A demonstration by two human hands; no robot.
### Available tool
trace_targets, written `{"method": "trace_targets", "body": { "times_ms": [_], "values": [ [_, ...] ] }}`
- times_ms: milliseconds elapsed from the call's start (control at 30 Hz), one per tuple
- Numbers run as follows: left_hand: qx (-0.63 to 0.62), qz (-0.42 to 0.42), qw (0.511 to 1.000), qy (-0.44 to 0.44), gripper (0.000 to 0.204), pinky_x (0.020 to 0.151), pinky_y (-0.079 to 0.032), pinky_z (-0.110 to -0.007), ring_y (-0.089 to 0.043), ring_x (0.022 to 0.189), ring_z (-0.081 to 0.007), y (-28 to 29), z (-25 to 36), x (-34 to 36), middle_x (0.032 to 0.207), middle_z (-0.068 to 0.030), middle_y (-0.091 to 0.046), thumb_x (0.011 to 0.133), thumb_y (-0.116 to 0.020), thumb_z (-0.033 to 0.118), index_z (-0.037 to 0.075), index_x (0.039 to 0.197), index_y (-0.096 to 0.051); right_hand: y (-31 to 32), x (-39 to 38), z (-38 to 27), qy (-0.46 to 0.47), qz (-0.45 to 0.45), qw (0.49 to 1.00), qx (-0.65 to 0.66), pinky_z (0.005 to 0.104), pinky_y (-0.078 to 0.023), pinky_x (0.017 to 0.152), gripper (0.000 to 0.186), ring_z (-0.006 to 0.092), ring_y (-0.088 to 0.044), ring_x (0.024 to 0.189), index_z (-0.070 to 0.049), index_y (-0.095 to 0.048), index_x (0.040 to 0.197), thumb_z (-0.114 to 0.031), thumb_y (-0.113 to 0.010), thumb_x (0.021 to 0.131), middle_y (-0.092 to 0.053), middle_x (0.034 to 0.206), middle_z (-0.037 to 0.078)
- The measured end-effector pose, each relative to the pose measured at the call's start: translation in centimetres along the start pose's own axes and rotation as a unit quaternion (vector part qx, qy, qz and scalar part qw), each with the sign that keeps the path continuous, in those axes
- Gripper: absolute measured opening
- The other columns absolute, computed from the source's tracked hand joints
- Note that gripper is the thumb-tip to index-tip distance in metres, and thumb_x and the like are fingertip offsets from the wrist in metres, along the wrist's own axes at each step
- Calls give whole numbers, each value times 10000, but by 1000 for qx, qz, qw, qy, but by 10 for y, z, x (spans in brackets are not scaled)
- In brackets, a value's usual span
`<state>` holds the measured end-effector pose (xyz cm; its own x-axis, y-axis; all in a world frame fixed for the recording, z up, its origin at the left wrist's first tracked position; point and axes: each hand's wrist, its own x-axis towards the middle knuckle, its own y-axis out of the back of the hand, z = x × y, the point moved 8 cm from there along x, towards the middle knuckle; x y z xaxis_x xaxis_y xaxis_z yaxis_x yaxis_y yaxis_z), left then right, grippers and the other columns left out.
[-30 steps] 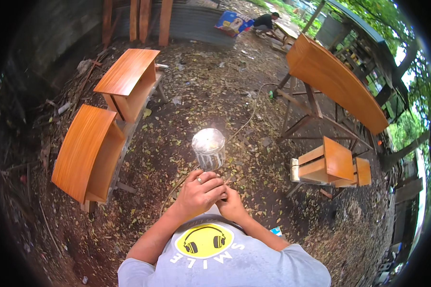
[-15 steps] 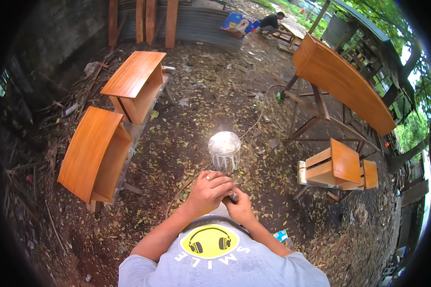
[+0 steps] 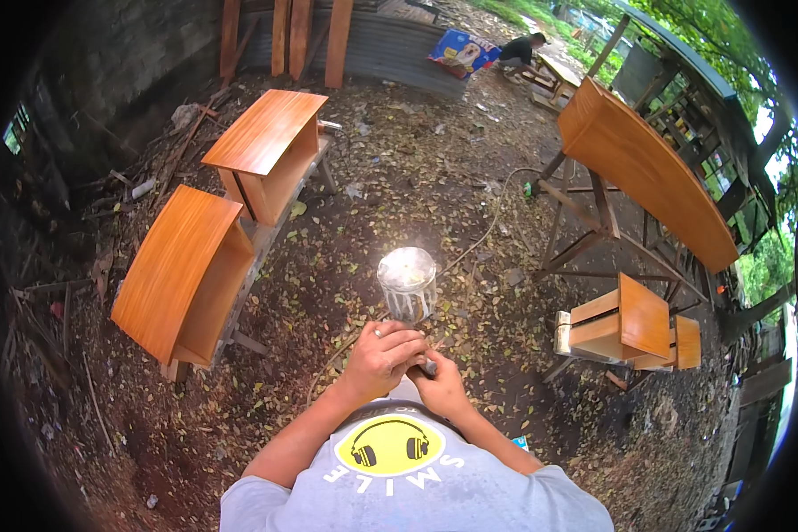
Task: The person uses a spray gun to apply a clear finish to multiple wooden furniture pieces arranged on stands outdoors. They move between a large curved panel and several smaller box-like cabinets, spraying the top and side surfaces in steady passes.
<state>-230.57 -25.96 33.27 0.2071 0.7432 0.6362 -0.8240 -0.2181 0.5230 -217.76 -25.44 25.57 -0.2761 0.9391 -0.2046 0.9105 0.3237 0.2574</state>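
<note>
My left hand [image 3: 383,357] and my right hand [image 3: 441,386] meet in front of my shirt, both closed on what looks like a spray gun. Its round cup [image 3: 408,282], with a shiny lid and white drips down the side, stands just beyond my fingers. A short grey end [image 3: 428,365] of the gun shows between the hands. A ring sits on a finger of my left hand, whose fingers lie over the right one's. My palms and fingers hide most of the gun's body.
Two orange-brown wooden drawers [image 3: 179,275] rest on a bench at left. A long varnished panel [image 3: 647,168] stands on trestles at far right, with smaller drawers [image 3: 643,317] below. A thin hose [image 3: 479,244] crosses the leafy ground. Another person [image 3: 521,53] crouches at the back.
The surroundings have shifted slightly right in view as my head turned. The cup has come a little left with my hands. Both hands keep their grip.
</note>
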Motion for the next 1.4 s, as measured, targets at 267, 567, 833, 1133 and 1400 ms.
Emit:
{"method": "trace_targets", "body": {
  "times_ms": [267,567,833,1133,1400],
  "values": [
    [5,20,1000,-11,224,810,-423,-364,-635,913,-199,6,-1,0,971,14,-717,744,-795,97,119,951,-711,-5,5,5,10,-10,1000,21,298,-483,650,287,83,-555,737,-17,-644,1160,-138,-670,901,-656,812,79],
    [35,54,998,1,195,822,-436,-378,-657,950,-202,13,-9,-19,976,13,-717,764,-774,141,111,948,-718,-18,8,15,14,-33,998,45,268,-415,558,128,59,-506,644,-6,-636,1032,-68,-653,922,-599,740,-11],
    [95,113,986,73,188,860,-435,-377,-635,1040,-189,26,-13,-33,1035,25,-710,809,-764,195,107,968,-713,-36,32,13,-16,-169,982,78,242,-365,489,47,45,-489,568,-40,-593,932,-68,-626,950,-542,691,-29],
    [211,222,917,255,656,1044,-393,-492,-519,1238,-307,30,-25,-70,1288,-156,-566,834,-743,464,53,1308,-551,-42,82,-67,16,-160,971,177,247,-325,404,135,79,-463,461,-12,-626,970,-147,-618,982,-541,644,2],
    [-34,-139,809,571,363,791,-534,-455,-693,913,-334,-99,-104,-242,938,-153,-723,783,-738,360,85,1019,-732,-53,120,-96,-6,-163,941,295,263,-315,382,259,126,-424,424,-17,-628,975,-275,-600,974,-656,864,80]
  ]
}}
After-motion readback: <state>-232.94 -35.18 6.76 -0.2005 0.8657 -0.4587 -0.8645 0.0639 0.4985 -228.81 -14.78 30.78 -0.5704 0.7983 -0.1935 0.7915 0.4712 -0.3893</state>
